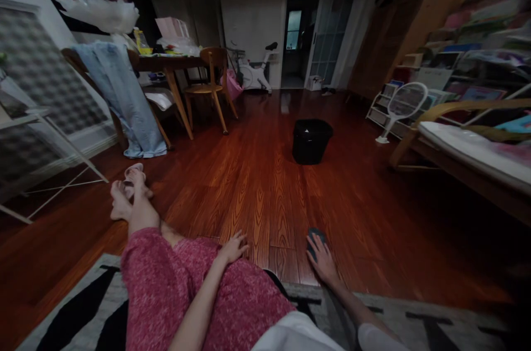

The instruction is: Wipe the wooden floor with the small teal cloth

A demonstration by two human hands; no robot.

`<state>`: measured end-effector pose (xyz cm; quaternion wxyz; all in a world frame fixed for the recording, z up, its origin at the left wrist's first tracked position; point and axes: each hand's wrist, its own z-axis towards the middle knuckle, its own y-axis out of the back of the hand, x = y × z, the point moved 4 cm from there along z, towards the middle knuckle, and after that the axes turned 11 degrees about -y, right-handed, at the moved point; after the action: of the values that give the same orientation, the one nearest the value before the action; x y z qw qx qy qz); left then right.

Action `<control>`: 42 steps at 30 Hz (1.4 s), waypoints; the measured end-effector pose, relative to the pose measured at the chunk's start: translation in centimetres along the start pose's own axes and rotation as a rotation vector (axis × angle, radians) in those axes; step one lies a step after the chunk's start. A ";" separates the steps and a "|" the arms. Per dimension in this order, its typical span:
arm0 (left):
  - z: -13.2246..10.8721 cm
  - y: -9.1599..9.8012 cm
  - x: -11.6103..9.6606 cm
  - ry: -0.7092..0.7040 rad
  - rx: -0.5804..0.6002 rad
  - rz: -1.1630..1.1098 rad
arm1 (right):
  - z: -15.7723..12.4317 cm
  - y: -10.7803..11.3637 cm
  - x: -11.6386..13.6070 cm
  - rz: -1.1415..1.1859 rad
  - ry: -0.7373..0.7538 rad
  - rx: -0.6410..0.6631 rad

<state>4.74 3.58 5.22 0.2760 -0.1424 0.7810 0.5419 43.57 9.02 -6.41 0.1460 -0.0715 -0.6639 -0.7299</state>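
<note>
My left hand [233, 249] rests on my thigh, over the pink-red fabric of my trousers [244, 293]. Its fingers are loosely spread and hold nothing. On the right, my right hand [322, 260] lies palm down, fingers stretched over a small dark, rounded object [316, 233] at floor level. The fingers cover part of that object, and its kind cannot be made out. Beyond my hands, a black bin [312, 142] stands upright on the wooden floor [261, 196], apart from both hands.
A patterned rug [385, 306] lies beneath me. To the left are a wooden chair [213, 77] and jeans [124, 99] hanging over another chair. A white racket-shaped object [404, 103] stands at right, near a wooden-armed seat [468, 143]. A white exercise bike [255, 71] is behind.
</note>
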 end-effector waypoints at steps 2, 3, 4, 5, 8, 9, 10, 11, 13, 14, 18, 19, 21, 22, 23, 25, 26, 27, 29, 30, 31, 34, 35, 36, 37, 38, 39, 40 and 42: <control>0.1 0.0 0.1 0.000 -0.002 -0.003 | -0.7 0.4 -3.8 -0.016 -0.159 -0.098; 0.1 -0.1 0.1 0.000 -0.001 -0.005 | -1.1 0.4 -5.0 -0.019 -0.230 -0.133; 0.2 -0.1 0.1 0.000 -0.002 -0.007 | -1.4 0.2 -5.8 -0.020 -0.292 -0.161; 0.2 -0.1 0.1 0.001 -0.002 -0.009 | -1.5 0.0 -6.1 -0.017 -0.345 -0.185; 0.2 -0.1 0.1 0.004 -0.007 -0.010 | -1.6 -1.0 -4.5 0.007 -0.477 -0.260; 0.2 0.0 0.1 0.001 -0.008 -0.008 | -1.4 -1.3 -3.4 0.015 -0.500 -0.275; 0.2 0.0 0.0 -0.003 -0.006 -0.006 | -1.2 -1.8 -2.1 0.022 -0.498 -0.276; 0.2 0.1 0.0 -0.008 -0.003 -0.004 | -1.1 -2.2 -0.5 0.026 -0.463 -0.258; 0.1 0.1 0.0 -0.013 0.000 -0.007 | -0.8 -3.3 3.2 0.031 -0.303 -0.179; 0.1 0.1 0.0 -0.011 -0.001 -0.010 | -0.9 -3.8 5.2 0.035 -0.196 -0.128; 0.3 0.0 0.1 -0.011 -0.016 -0.025 | -1.8 -5.7 13.0 0.058 0.141 0.080; 0.3 0.0 0.1 -0.013 -0.018 -0.023 | -2.0 -6.0 14.5 0.065 0.200 0.138; 0.2 0.0 0.0 -0.012 -0.013 -0.012 | -2.4 -5.9 16.6 0.088 0.311 0.246; 0.1 0.1 -0.1 -0.008 -0.008 -0.005 | -2.4 -5.4 17.0 0.106 0.369 0.291; 0.0 0.1 -0.1 -0.002 -0.003 0.002 | -2.4 -4.7 17.0 0.127 0.425 0.328; -0.1 0.2 -0.3 0.003 0.004 0.008 | -2.3 -2.9 15.4 0.164 0.510 0.379; -0.2 0.3 -0.4 0.003 0.003 0.008 | -2.2 -1.9 14.0 0.172 0.527 0.393; -0.2 0.3 -0.4 0.003 0.002 0.007 | -2.0 -1.1 12.0 0.168 0.524 0.398; -0.1 0.3 -0.4 0.001 0.002 0.005 | -1.5 0.2 7.3 0.130 0.448 0.355; 0.0 0.2 -0.3 0.001 0.003 0.004 | -1.3 0.6 4.7 0.100 0.379 0.306; 0.1 0.1 -0.2 -0.001 0.004 0.004 | -1.2 0.8 2.1 0.070 0.296 0.242; 0.4 -0.2 0.1 -0.011 0.007 0.004 | -1.3 1.0 -4.1 0.011 0.005 0.001; 0.5 -0.3 0.3 -0.011 0.007 0.002 | -1.4 0.8 -5.2 0.007 -0.091 -0.079; 0.5 -0.3 0.3 -0.012 0.006 -0.001 | -1.5 0.6 -5.7 0.009 -0.186 -0.154; 0.5 -0.3 0.4 -0.014 0.003 -0.006 | -1.6 0.3 -5.7 0.015 -0.278 -0.222; 0.5 -0.3 0.4 -0.017 -0.002 -0.010 | -1.6 -0.2 -5.0 0.023 -0.363 -0.281; 0.5 -0.2 0.3 -0.021 -0.005 -0.012 | -1.6 -0.6 -3.9 0.031 -0.431 -0.326; 0.4 -0.2 0.3 -0.024 -0.008 -0.013 | -1.4 -1.1 -2.4 0.039 -0.472 -0.352; 0.3 0.0 0.1 -0.020 -0.007 -0.011 | -0.9 -2.4 1.7 0.052 -0.444 -0.324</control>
<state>4.73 3.83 5.10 0.2862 -0.1420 0.7755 0.5445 41.34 8.13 -8.30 0.0024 -0.2690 -0.5523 -0.7890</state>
